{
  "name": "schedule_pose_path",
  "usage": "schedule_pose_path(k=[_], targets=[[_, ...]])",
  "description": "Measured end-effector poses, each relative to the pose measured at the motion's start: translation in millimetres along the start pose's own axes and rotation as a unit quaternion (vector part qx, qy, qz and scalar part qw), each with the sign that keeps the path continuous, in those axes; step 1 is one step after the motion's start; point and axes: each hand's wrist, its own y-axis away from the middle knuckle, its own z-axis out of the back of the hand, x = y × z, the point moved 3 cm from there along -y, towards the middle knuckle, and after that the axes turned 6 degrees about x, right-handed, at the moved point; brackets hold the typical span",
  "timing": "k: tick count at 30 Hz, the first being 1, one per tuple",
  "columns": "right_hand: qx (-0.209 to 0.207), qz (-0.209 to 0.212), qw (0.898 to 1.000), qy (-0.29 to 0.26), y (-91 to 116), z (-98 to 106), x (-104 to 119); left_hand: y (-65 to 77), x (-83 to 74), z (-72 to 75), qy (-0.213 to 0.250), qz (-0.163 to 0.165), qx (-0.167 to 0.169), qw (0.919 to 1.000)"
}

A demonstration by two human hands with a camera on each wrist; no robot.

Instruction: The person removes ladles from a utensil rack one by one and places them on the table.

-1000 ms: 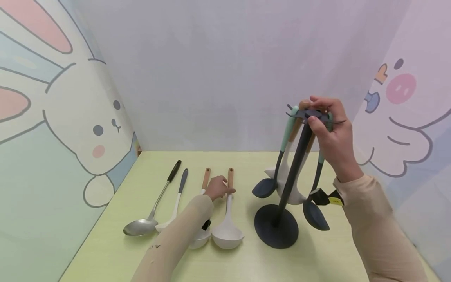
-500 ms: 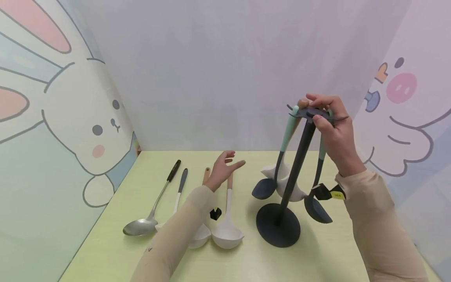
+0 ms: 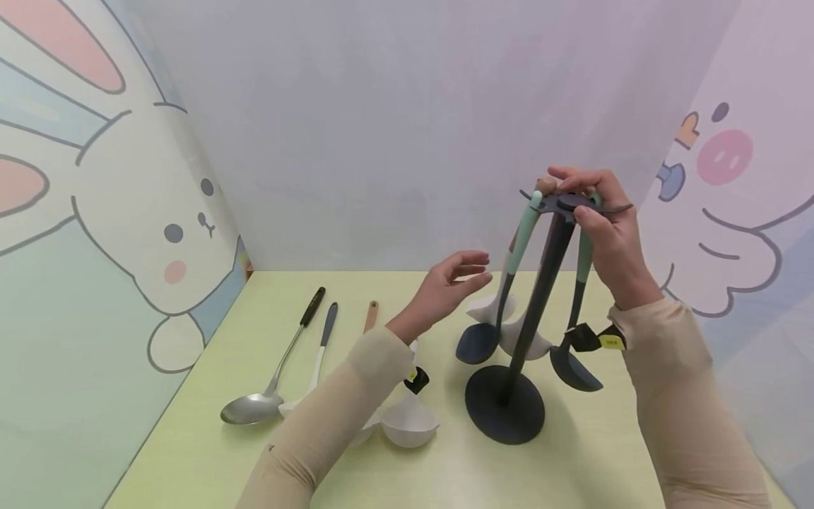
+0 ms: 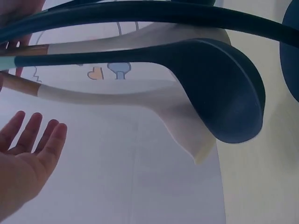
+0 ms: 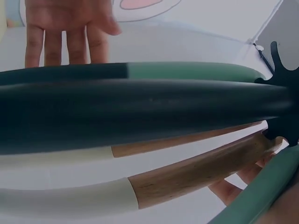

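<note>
Since a second before, the left hand [image 3: 453, 281] had lifted off the wooden-handled ladles on the table and travelled up and to the right, until it hovered with fingers straight and loose, holding nothing, just beside the utensils on the dark utensil stand [image 3: 531, 318]. The stand stood on its round base toward the right of the yellow-green table [image 3: 572, 466], its post tilted a little. The right hand [image 3: 600, 226] gripped the hook disc at the top of the stand, fingers curled over it. From the disc hung a dark ladle with a mint handle [image 3: 492, 311], a second dark ladle [image 3: 575, 353] nearer the right sleeve, and white ladles with wooden handles [image 3: 524, 336] behind the post. In the left wrist view the dark ladle bowl [image 4: 224, 88] filled the frame with a white bowl behind it, the open palm [image 4: 28, 158] below. Left of the stand, well apart from it, a white ladle [image 3: 410, 422] lay partly under the left forearm, and farther left lay a steel spoon with a black handle [image 3: 273, 382] and a white spoon with a dark handle [image 3: 318, 357].
</note>
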Motion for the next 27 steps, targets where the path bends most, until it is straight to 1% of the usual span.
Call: schedule_pose_path(k=[2,6,9,13,18,24,27], targets=[[0.004,-0.001,1.000,-0.005,0,2,-2,0.5,-4.8,-6.5,0.019,0.001,0.015,0.9997],[0.016,0.002,0.999,-0.030,0,6,-5,1.1,-12.1,-17.3,0.049,-0.001,0.041,0.9979],[0.022,0.007,0.998,-0.051,-2,8,-6,0.2,-16.2,-23.2,0.057,-0.001,0.049,0.9972],[0.034,0.017,0.997,-0.074,-4,10,-9,-0.2,-19.3,-29.4,0.057,0.010,0.048,0.9971],[0.046,0.025,0.993,-0.104,-7,12,-11,-2.3,-15.6,-35.7,0.047,0.019,0.052,0.9974],[0.059,0.039,0.989,-0.133,-9,14,-15,-5.2,-4.4,-41.0,0.035,0.047,0.061,0.9964],[0.070,0.047,0.985,-0.153,-11,14,-16,-5.2,-0.5,-42.3,0.020,0.058,0.063,0.9961]])
